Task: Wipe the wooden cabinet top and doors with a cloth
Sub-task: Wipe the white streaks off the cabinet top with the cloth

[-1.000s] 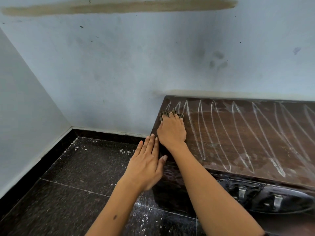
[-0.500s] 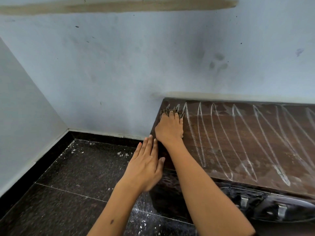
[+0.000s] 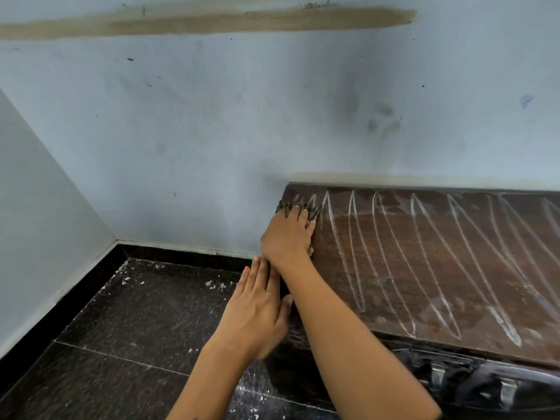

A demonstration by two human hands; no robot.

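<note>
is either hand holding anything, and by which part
The right hand presses flat on the cloth, covering most of it at the cabinet top's far left corner. The left hand holds nothing.

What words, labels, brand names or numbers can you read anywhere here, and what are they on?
None. No readable text shows.
The cabinet top carries only white arched streaks, not letters.
The wall has smudges and a small blue mark, unreadable as writing.
The cloth under the right hand shows no label.
</note>
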